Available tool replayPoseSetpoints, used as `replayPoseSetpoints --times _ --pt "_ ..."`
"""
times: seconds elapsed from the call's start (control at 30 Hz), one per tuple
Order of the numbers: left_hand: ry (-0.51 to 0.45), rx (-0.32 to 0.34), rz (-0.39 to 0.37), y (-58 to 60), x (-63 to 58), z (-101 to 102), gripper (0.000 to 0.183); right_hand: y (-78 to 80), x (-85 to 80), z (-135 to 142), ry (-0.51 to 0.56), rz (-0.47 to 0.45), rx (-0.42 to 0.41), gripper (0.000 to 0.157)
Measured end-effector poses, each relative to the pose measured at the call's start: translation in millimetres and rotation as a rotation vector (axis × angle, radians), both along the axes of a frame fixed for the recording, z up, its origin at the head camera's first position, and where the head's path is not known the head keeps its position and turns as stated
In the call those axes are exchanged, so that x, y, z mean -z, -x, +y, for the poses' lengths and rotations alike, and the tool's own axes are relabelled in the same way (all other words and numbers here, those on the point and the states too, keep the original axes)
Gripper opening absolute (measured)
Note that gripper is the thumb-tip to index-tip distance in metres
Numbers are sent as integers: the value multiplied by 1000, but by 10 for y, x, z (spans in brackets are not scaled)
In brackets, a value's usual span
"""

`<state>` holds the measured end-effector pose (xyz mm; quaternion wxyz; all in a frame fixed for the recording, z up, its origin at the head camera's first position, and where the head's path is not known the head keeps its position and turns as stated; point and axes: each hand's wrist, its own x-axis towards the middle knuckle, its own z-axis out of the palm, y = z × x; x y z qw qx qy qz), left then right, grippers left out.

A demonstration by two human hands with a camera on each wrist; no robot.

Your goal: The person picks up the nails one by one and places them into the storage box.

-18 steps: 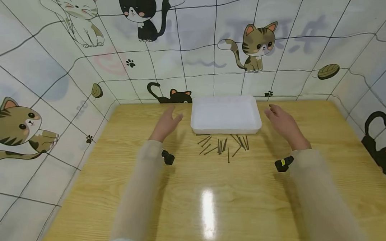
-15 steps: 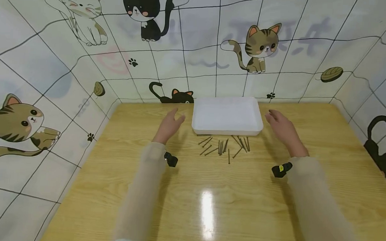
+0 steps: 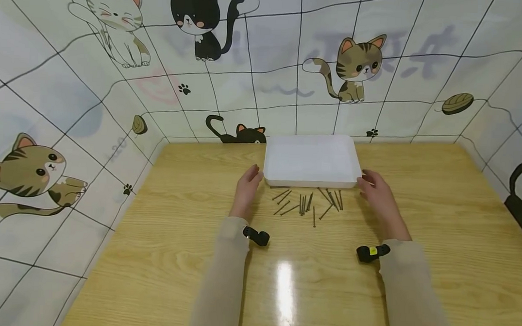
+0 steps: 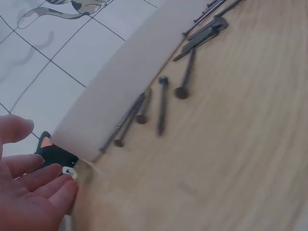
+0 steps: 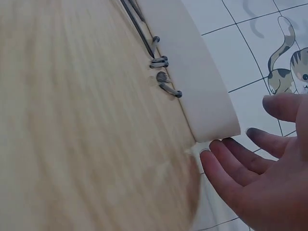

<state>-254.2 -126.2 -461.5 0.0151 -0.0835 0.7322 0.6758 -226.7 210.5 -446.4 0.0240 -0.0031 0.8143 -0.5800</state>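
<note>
A shallow white rectangular tray (image 3: 312,160) stands at the back of the wooden table. My left hand (image 3: 247,191) is beside its near left corner, thumb raised and fingers relaxed, as the left wrist view shows. At the near right corner, my right hand (image 3: 379,200) has its fingertips right at the tray's end wall; its thumb stands apart in the right wrist view. Neither hand grips the tray. Several dark iron nails (image 3: 314,217) lie loose along the tray's front side, pointing different ways. Seen close up, flat-headed nails (image 4: 186,79) rest by the tray wall (image 4: 125,77).
The light wooden table (image 3: 187,237) reaches back to a wall (image 3: 257,41) printed with cartoon cats and grid lines, which also encloses the left and right sides. Black wrist cameras (image 3: 256,236) sit on both wrists. A bright light reflection lies on the table's front part.
Both hands have come inward and nearer the front, from apart on either side of the tray to its near corners. The tray and nails look unmoved; the head view has shifted slightly.
</note>
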Motion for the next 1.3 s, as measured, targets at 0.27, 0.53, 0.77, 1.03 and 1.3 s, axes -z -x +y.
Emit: replayPoseSetpoints --times 0.27,0.53,0.77,1.03,1.3 --pt "-99 -55 39 21 124 123 48 -34 165 -6 102 -30 53 57" --pt "-102 -104 74 -27 67 210 49 -88 247 -18 146 -1 42 59" --pt "-89 -144 92 7 159 199 49 -81 277 -32 -37 -47 14 55" --pt "65 -163 109 -11 170 235 45 -89 162 -117 -396 -3 -73 43" --pt "114 -186 129 -19 196 262 39 -86 17 -291 -623 28 -118 38"
